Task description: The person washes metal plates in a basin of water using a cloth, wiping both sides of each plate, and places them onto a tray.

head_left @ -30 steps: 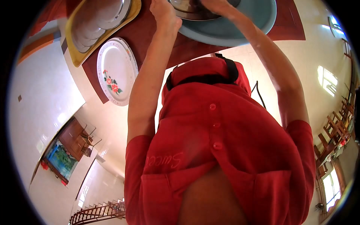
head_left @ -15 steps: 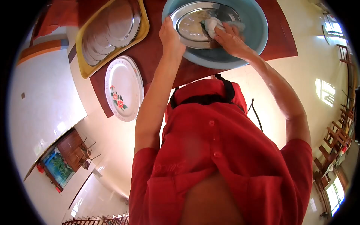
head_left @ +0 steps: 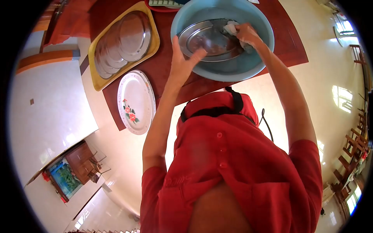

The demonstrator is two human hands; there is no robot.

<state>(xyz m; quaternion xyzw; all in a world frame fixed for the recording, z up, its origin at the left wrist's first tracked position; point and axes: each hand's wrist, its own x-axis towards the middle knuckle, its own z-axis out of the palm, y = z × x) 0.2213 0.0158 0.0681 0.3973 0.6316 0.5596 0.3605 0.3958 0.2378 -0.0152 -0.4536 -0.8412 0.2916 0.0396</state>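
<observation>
An oval metal platter lies tilted inside a round blue basin, partly in water. My left hand is at the platter's near left edge, its thumb and fingers spread apart, with no firm grip visible. My right hand has its fingers closed on a crumpled white cloth at the platter's right end. Part of the cloth hangs below the right hand, inside the basin.
Left of the basin, a yellow tray holds several overlapping metal platters. White oval plates with red flowers sit stacked at the reddish table's front left edge. A red container stands behind, partly cut off.
My left hand has opened from its grip on the platter's rim. The right hand has moved the cloth to the platter's right end. The view has shifted, showing more of the table's far side.
</observation>
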